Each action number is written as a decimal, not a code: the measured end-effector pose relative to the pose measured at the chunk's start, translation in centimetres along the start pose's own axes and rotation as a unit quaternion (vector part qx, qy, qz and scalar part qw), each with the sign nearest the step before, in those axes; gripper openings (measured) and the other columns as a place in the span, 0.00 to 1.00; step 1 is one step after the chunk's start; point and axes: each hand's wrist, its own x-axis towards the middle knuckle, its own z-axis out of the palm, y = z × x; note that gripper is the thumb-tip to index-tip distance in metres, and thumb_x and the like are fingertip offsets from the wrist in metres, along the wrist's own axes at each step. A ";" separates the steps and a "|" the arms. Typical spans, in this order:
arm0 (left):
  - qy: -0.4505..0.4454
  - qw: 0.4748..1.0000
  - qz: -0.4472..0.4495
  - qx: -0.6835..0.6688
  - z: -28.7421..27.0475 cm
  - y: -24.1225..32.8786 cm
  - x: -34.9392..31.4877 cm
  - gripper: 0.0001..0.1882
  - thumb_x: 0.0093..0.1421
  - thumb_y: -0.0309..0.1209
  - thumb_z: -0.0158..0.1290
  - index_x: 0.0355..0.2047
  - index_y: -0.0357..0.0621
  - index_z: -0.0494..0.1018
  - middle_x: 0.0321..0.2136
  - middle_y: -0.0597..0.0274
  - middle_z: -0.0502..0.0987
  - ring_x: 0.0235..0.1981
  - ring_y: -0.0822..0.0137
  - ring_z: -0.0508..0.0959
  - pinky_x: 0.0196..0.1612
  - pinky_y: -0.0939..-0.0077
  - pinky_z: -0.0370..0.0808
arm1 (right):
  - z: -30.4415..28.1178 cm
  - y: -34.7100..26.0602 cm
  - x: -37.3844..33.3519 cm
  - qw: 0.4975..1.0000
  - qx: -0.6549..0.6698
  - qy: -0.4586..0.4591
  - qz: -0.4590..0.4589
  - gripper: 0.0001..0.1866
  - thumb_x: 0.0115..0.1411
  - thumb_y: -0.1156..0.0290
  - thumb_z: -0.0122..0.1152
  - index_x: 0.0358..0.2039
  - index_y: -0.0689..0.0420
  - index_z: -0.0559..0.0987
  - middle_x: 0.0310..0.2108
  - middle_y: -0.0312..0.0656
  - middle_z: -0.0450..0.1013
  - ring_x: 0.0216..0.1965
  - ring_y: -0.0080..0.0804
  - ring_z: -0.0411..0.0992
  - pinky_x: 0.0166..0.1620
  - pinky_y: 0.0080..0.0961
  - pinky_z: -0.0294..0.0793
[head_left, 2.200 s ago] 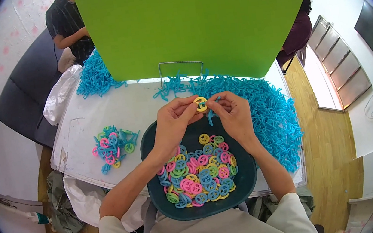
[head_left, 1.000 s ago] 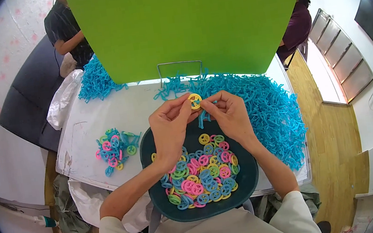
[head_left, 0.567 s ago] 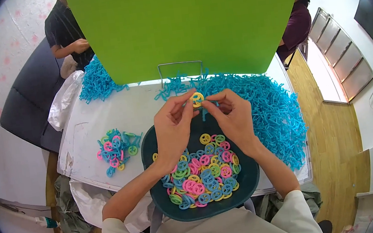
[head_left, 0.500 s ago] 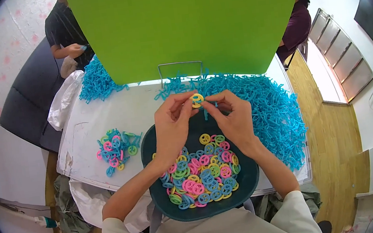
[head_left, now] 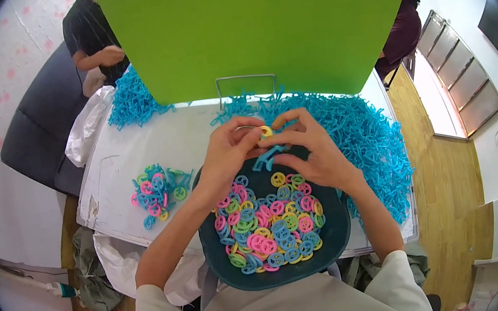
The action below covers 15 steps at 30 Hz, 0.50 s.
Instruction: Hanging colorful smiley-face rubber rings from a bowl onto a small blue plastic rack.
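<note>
Above the far rim of a dark green basin (head_left: pixel 339 238), my two hands come close together. Between the thumb and fingers of my left hand (head_left: pixel 228 152) is a small yellow plastic wheel (head_left: pixel 266 131). My right hand (head_left: pixel 318 152) pinches a blue forked plastic piece (head_left: pixel 264 160) just below the wheel; whether the two parts touch is hidden by my fingers. Inside the basin lie many small spoked wheels (head_left: pixel 276 227) in pink, blue, yellow and green. Left of it, on the white table (head_left: pixel 130 148), sits a small heap of blue pieces with coloured wheels (head_left: pixel 157 191).
A large pile of blue forked pieces (head_left: pixel 367 153) covers the table's right side; a smaller blue pile (head_left: pixel 133 100) is at far left. A green panel (head_left: pixel 258 30) with a wire stand (head_left: pixel 245 77) rises behind. Two people are beyond it, one at each side.
The yellow wheel has tilted in my left fingers. In my right hand the blue piece has swung down and left, now showing plainly. The view has shifted slightly.
</note>
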 end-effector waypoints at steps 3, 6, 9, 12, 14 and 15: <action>-0.061 0.995 -0.077 0.002 0.9 -0.5 -0.1 0.10 0.65 0.32 0.49 0.44 0.40 0.70 0.37 0.62 0.76 0.38 0.73 0.77 0.37 0.80 0.76 | -0.4 1.4 0.3 0.988 -0.106 0.060 -0.099 0.11 0.51 0.82 0.63 0.37 0.58 0.80 0.42 0.41 0.70 0.43 0.34 0.72 0.45 0.28 0.73; -0.119 0.972 -0.139 0.147 0.5 -3.8 0.3 0.11 0.65 0.31 0.46 0.44 0.40 0.71 0.38 0.58 0.75 0.37 0.66 0.78 0.34 0.71 0.77 | -0.6 1.7 0.3 0.996 -0.025 0.083 0.001 0.09 0.54 0.80 0.63 0.37 0.62 0.79 0.40 0.41 0.74 0.41 0.31 0.74 0.44 0.26 0.74; -0.196 0.729 0.176 0.631 1.2 -6.9 -1.1 0.12 0.59 0.27 0.49 0.43 0.43 0.72 0.38 0.53 0.73 0.37 0.55 0.78 0.34 0.61 0.77 | 0.0 1.4 0.6 0.990 0.071 0.104 0.056 0.09 0.56 0.79 0.62 0.39 0.64 0.78 0.38 0.40 0.75 0.39 0.27 0.75 0.42 0.22 0.74; -0.190 0.718 0.177 0.645 1.8 -7.7 -1.2 0.17 0.52 0.23 0.52 0.44 0.44 0.73 0.38 0.50 0.71 0.38 0.48 0.76 0.36 0.57 0.76 | 0.4 1.7 0.4 0.984 0.114 0.105 0.082 0.10 0.57 0.78 0.63 0.40 0.65 0.78 0.36 0.39 0.76 0.38 0.24 0.75 0.41 0.19 0.74; -0.136 0.752 0.207 0.611 1.5 -7.8 -1.0 0.17 0.50 0.22 0.55 0.43 0.45 0.73 0.34 0.52 0.72 0.35 0.48 0.76 0.36 0.60 0.76 | 0.4 2.1 0.4 0.986 0.108 0.097 0.080 0.11 0.56 0.77 0.64 0.40 0.64 0.78 0.36 0.39 0.76 0.37 0.24 0.75 0.41 0.19 0.74; -0.138 0.750 0.211 0.611 1.5 -7.2 -0.8 0.17 0.50 0.22 0.55 0.43 0.45 0.73 0.34 0.52 0.72 0.35 0.48 0.76 0.36 0.60 0.76 | 0.2 2.3 0.3 0.987 0.079 0.102 0.097 0.11 0.55 0.77 0.65 0.39 0.63 0.78 0.35 0.40 0.77 0.37 0.25 0.75 0.41 0.20 0.74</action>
